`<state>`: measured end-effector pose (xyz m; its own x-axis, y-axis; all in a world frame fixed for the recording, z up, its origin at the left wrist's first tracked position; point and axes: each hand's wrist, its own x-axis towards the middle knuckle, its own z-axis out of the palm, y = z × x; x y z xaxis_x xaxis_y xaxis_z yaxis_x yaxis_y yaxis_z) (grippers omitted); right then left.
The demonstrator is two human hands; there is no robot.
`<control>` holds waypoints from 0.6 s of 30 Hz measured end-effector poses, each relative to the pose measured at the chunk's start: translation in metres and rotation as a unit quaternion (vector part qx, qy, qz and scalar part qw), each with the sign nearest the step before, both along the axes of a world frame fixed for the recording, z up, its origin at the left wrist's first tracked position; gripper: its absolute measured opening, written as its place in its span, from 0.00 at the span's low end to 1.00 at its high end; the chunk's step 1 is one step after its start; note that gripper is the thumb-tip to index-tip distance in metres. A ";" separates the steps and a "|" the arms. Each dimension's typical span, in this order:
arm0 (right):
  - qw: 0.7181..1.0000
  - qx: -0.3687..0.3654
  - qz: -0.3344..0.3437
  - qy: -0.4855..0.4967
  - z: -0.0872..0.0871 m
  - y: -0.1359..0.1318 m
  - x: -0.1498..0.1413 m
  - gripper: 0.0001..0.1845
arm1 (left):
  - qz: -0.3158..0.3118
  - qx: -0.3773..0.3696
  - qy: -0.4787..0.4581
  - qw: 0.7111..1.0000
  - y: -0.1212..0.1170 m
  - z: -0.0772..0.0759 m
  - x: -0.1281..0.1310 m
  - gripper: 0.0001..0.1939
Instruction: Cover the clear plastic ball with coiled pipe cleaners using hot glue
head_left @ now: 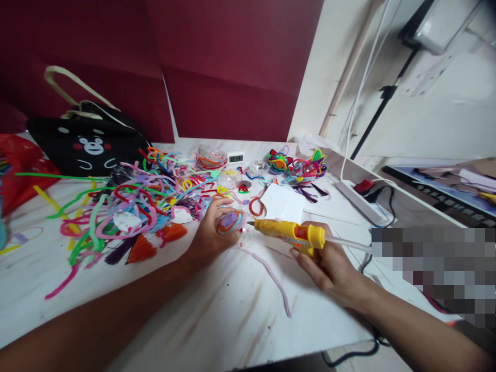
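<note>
My left hand (pixel 211 227) is wrapped round a clear plastic ball (pixel 229 222) with coiled purple, orange and blue pipe cleaner on it. In my right hand (pixel 329 261) is a yellow hot glue gun (pixel 289 232), a clear glue stick (pixel 346 243) poking out of its back end. The gun's nozzle points left and is close to the ball's right side; whether it touches I cannot tell. From beneath the ball a pale lilac pipe cleaner (pixel 273 279) trails across the white table (pixel 186 320). Behind the gun lies a white sheet of paper (pixel 282 202).
A tangled heap of coloured pipe cleaners (pixel 135 201) covers the left side. Decorated balls (pixel 279 161) and a small digital clock (pixel 235 158) stand at the back. A black bag (pixel 89 147) is back left. At right are a power strip (pixel 366 204) and cables.
</note>
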<state>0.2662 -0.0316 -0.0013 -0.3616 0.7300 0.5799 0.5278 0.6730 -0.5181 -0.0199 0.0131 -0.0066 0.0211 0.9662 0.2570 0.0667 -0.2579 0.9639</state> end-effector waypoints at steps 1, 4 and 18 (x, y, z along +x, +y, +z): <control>1.000 -0.001 0.002 -0.001 0.001 -0.001 0.000 0.12 | -0.001 0.001 0.002 1.000 0.000 -0.001 0.000 0.34; 1.000 0.004 0.006 -0.017 0.003 -0.004 0.000 0.11 | 0.003 0.009 0.003 1.000 0.002 -0.005 -0.002 0.35; 1.000 0.006 0.016 -0.010 -0.001 -0.001 0.002 0.12 | 0.001 0.010 -0.023 1.000 0.000 -0.004 0.000 0.33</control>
